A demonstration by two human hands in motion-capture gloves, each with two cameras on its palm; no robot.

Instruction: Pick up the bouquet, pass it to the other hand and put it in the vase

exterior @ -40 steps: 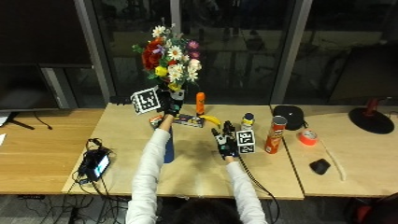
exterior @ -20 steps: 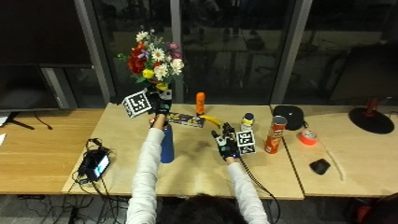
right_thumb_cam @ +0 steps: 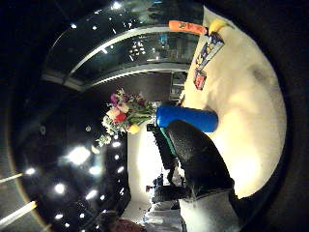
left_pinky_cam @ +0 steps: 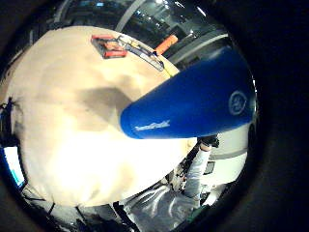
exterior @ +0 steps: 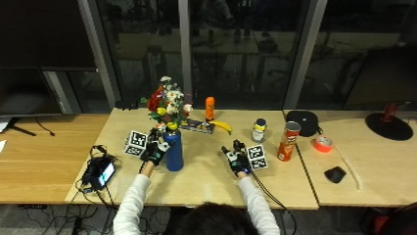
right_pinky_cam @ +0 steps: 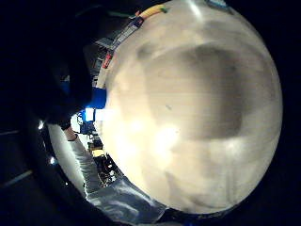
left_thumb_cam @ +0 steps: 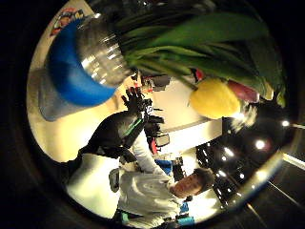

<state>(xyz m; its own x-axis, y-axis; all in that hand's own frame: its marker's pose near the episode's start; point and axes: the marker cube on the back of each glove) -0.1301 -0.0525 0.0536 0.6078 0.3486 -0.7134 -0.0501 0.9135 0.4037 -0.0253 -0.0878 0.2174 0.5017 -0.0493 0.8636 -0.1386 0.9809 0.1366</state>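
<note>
Bouquet (exterior: 167, 104) now lowered into blue vase (exterior: 173, 152); left hand (exterior: 155, 152) beside it (grip unclear); right hand (exterior: 236, 160) flat.

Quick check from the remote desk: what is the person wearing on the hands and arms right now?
Both hands wear black gloves: the left hand beside the blue vase, the right hand over the table. Both arms are in light, whitish long sleeves. In the right thumb side palm view a thin green stripe runs along a black glove.
</note>
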